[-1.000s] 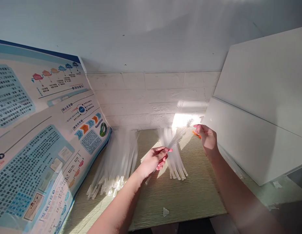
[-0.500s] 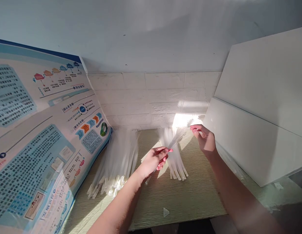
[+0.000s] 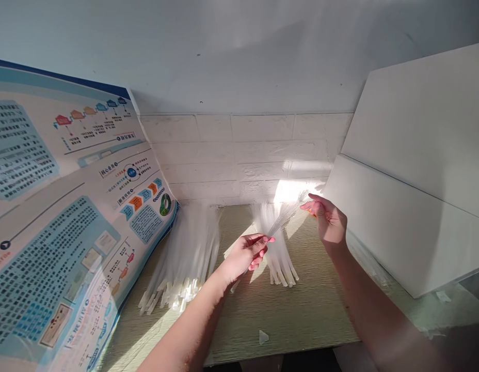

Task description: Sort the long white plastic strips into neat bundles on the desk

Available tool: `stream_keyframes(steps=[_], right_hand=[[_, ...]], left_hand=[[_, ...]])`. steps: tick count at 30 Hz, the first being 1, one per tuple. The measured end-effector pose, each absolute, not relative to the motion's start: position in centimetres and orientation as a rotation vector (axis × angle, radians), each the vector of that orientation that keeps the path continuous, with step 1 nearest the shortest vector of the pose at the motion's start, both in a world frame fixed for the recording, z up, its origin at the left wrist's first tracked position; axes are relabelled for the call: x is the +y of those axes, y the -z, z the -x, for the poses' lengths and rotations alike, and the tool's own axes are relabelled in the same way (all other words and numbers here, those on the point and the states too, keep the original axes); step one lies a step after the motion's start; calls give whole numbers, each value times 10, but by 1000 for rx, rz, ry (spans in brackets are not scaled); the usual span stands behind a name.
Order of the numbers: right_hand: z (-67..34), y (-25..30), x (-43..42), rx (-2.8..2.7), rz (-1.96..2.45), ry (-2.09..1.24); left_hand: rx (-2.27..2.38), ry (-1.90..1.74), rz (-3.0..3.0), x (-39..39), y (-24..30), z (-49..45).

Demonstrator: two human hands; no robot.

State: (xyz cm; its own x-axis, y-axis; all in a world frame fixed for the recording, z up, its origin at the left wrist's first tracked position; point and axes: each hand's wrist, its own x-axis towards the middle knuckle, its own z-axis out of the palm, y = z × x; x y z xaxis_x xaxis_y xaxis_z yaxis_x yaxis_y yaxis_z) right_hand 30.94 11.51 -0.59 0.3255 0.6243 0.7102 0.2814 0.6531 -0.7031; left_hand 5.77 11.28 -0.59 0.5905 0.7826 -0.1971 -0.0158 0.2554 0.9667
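My left hand [image 3: 247,254] is closed round a thin bunch of white cable ties [image 3: 284,216], held slanting up to the right above the table. My right hand [image 3: 328,219] hovers at the bunch's far tips, fingers pinched together on something small and orange that I cannot make out. Under the held bunch lies a small pile of the same ties [image 3: 277,253]. A larger pile of ties [image 3: 183,258] is spread out to the left of my left hand.
The table [image 3: 301,315] is pale wood grain with a small plastic scrap [image 3: 263,337] near its front edge. A printed poster [image 3: 69,217] leans at the left. White boards [image 3: 410,170] lean at the right. A white brick wall [image 3: 239,155] closes the back.
My right hand has shifted slightly left, closer to the tips of the held ties. The left hand and its bunch have stayed in place.
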Motion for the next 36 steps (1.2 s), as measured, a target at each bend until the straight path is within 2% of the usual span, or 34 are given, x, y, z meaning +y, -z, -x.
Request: stream_keyframes(steps=[12,36], right_hand=[[-301,20,127,-1192,962,-771],[-290,8,115,-1220,1059,-882]], left_hand=[[797,-639,-1188,113,7,-58],[775,-642,-1201,113,7,-58]])
